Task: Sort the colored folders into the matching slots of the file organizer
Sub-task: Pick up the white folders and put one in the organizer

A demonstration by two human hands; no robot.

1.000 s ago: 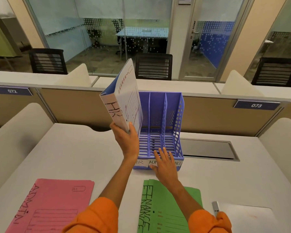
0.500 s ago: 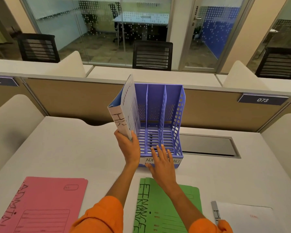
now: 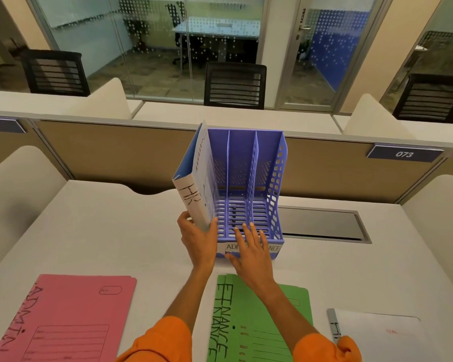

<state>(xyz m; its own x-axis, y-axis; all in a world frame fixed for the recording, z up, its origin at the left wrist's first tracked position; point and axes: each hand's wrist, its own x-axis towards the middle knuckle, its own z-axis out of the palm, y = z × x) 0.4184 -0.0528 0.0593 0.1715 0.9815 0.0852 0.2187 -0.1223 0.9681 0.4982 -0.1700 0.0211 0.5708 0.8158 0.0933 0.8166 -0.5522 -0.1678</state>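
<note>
My left hand [image 3: 198,240] grips the lower corner of a white-and-blue folder [image 3: 198,176] marked HR, which stands upright in the leftmost slot of the purple file organizer [image 3: 277,178]. The fingers of my right hand [image 3: 249,250] are spread flat over the organizer's front lip and its paper labels, holding nothing. A pink folder [image 3: 63,317] marked ADMIN lies flat at the near left. A green folder [image 3: 259,322] marked FINANCE lies flat under my right forearm.
A white folder [image 3: 379,335] lies at the near right of the white desk [image 3: 102,231]. A grey cable hatch [image 3: 322,223] sits behind the organizer on the right. Beige partitions enclose the desk; black chairs stand beyond.
The HR folder has come down from a raised position into the organizer's leftmost slot, my left hand lowering with it. My right hand stayed on the organizer's front.
</note>
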